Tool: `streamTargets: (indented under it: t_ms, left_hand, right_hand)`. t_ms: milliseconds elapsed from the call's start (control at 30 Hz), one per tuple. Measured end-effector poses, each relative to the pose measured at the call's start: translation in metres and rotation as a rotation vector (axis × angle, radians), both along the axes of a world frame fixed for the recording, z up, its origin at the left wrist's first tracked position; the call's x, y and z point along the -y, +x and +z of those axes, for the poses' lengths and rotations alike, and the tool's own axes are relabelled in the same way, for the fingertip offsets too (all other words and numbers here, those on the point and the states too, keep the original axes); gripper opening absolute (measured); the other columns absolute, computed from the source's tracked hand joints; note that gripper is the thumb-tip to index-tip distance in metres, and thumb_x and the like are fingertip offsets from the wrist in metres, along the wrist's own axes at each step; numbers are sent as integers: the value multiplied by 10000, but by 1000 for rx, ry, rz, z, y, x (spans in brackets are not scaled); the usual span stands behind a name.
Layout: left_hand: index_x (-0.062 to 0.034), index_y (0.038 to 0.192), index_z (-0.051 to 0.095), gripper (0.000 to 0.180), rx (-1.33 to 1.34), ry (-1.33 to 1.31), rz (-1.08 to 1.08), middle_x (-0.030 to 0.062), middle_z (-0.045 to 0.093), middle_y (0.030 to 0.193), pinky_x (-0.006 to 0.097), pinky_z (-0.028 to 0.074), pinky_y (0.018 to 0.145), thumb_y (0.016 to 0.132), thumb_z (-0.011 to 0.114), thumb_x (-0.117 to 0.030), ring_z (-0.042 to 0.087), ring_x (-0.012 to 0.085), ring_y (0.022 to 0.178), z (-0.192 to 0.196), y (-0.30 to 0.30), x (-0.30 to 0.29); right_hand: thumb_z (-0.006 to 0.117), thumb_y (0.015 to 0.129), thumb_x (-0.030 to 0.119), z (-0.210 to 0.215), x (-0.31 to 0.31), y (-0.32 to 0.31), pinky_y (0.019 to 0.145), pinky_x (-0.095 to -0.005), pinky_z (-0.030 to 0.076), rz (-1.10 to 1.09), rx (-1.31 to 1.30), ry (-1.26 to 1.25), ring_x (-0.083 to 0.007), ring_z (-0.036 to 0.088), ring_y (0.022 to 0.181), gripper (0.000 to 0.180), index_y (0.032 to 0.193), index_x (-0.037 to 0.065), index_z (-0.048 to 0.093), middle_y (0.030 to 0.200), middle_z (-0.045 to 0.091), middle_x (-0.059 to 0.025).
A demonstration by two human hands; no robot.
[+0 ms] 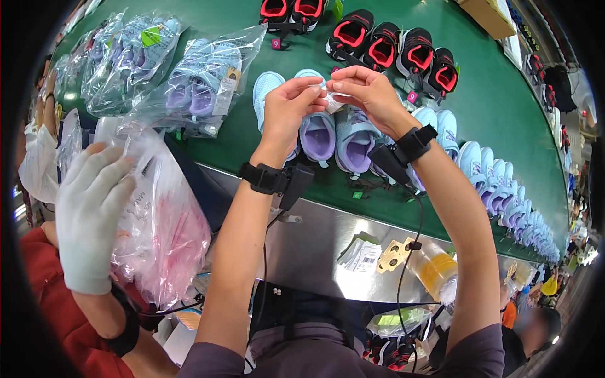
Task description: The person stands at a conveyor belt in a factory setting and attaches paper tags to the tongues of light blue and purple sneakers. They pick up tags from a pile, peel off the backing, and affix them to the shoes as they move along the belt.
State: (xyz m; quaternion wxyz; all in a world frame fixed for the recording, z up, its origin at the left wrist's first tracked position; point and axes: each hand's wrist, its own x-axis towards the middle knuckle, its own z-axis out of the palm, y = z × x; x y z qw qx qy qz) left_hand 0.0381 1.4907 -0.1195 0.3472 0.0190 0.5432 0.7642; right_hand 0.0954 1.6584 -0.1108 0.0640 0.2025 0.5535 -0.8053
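Above the light-blue sneakers, my left hand [292, 108] and my right hand [370, 96] are raised close together, fingertips pinched. A small white piece [333, 102], thin and slightly shiny, sits between them; whether it is paper or a packet I cannot tell. The right fingers pinch it, and the left fingertips meet its other side. Just below stand a light-blue sneaker with lilac lining [317, 140] and another light-blue sneaker [355, 148], heels toward me. Both wrists carry black straps with small devices.
Light-blue sneakers [491, 176] line the green table [504, 107] to the right. Black-and-red sneakers [382, 47] stand at the far side. Bagged sneakers [203, 82] lie left. Labels [362, 255] and a tape roll [435, 271] rest on the metal ledge. A co-worker's gloved hand [93, 214] is beside plastic bags [164, 220].
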Motion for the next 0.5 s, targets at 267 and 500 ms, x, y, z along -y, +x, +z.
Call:
streamTargets:
  t_ms: [267,500]
  left_hand:
    - [37,1204,446,454,-70,2,-94,82,621,809,255,443,663,787,626,25,565,124,690,-4,-3,-1]
    - [44,1147,476,407,-101,-89,-100,67,631,808,243,456,649,773,631,4,584,126,689,-6,-1,-8]
  right_hand:
    - [638,848,122,5,4,2,692,-267,544,35,28,28,-156,641,874,209,1017,11,585,986,656,-99]
    - [657,831,158,8,-1,4,693,-251,502,112,-70,245,-125,638,849,266,1038,16,568,965,674,-81]
